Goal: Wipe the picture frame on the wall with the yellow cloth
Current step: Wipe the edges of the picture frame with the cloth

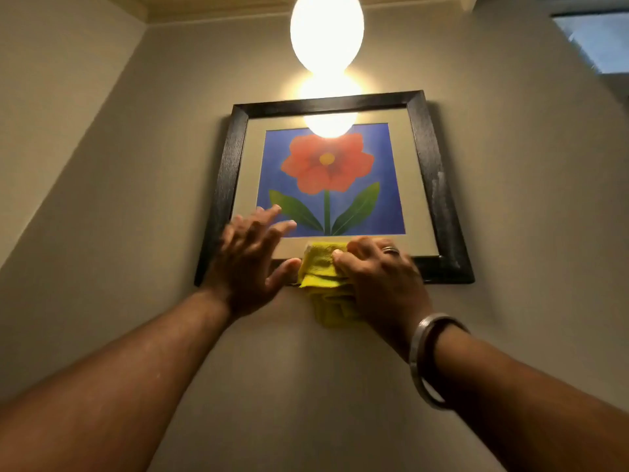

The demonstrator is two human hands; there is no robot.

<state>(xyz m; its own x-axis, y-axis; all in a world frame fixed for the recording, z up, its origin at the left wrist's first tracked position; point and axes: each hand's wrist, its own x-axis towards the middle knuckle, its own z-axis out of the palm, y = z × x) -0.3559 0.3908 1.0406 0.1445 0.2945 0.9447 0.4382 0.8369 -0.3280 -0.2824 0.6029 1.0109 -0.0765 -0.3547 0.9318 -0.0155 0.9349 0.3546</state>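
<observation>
A black-framed picture frame (429, 158) hangs on the beige wall, showing a red flower on blue behind glass. My right hand (377, 270) presses a folded yellow cloth (321, 272) against the middle of the frame's bottom edge; part of the cloth hangs below the frame. My left hand (250, 255) lies flat with fingers spread on the frame's lower left corner, its thumb touching the cloth. The frame's bottom rail is hidden behind both hands and the cloth in the middle.
A bright globe lamp (326, 30) hangs above the frame and glares on the glass. A wall corner runs up at the left. A window (594, 39) shows at the top right. Bare wall surrounds the frame.
</observation>
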